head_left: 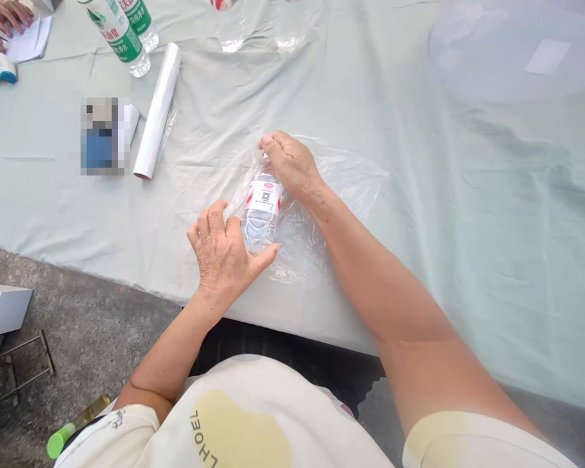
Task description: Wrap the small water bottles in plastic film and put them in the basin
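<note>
A small clear water bottle with a pink-and-white label lies on a thin sheet of clear plastic film on the covered table. My right hand is closed at the bottle's cap end, its fingers curled over the neck, which they mostly hide. Beside the base of the bottle is my left hand, fingers spread and thumb stretched past the bottom end. Whether the left thumb touches the bottle I cannot tell. Some of the film spreads out to the right, under and past my right wrist.
A roll of clear film lies to the left, next to a box partly blurred out. Several water bottles stand along the back. Another person's hands rest by papers at top left. A large translucent container is at top right.
</note>
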{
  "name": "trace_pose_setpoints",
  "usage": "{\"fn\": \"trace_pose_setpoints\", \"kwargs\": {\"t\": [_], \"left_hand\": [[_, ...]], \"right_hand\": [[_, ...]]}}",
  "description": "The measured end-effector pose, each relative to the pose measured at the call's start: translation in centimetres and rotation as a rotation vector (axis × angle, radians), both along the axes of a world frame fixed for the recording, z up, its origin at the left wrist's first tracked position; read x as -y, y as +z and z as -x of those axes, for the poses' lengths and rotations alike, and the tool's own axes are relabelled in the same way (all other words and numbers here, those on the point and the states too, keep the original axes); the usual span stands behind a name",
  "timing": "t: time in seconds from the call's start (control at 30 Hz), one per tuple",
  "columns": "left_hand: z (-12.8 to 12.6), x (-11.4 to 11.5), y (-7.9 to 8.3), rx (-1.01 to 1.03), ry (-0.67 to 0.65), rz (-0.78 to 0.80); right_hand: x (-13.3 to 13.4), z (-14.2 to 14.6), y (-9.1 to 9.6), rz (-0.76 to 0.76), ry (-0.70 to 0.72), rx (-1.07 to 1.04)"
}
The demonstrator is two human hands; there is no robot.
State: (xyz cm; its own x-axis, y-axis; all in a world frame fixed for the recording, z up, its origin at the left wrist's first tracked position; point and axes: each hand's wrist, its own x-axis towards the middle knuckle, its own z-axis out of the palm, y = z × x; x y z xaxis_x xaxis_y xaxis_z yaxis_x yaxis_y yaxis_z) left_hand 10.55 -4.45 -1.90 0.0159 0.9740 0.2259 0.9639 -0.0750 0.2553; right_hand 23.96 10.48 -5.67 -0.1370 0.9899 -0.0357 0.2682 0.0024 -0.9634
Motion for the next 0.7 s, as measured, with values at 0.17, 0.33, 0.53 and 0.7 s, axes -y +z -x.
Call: {"fn": "trace_pose_setpoints", "kwargs": {"t": [0.17,0.33,0.53,0.7], "left_hand": [[1.7,0.4,0.0,0.028,0.011,-0.004],[2.9,0.9,0.0,0.041,0.020,-0.002],[2.6,1.2,0.1,0.101,0.092,0.095],[2.4,1.6,-0.5,0.161,0.071,0.065]], "right_hand": [[0.9,-0.3,-0.1,-0.129,0.026,0.030],[1.1,-0.4,0.0,-0.167,-0.003,0.047],[1.4,-0.4,-0.1,-0.159,-0.033,-0.014],[0.8,-0.5,0.1,-0.079,-0.130,-0.152]]}}
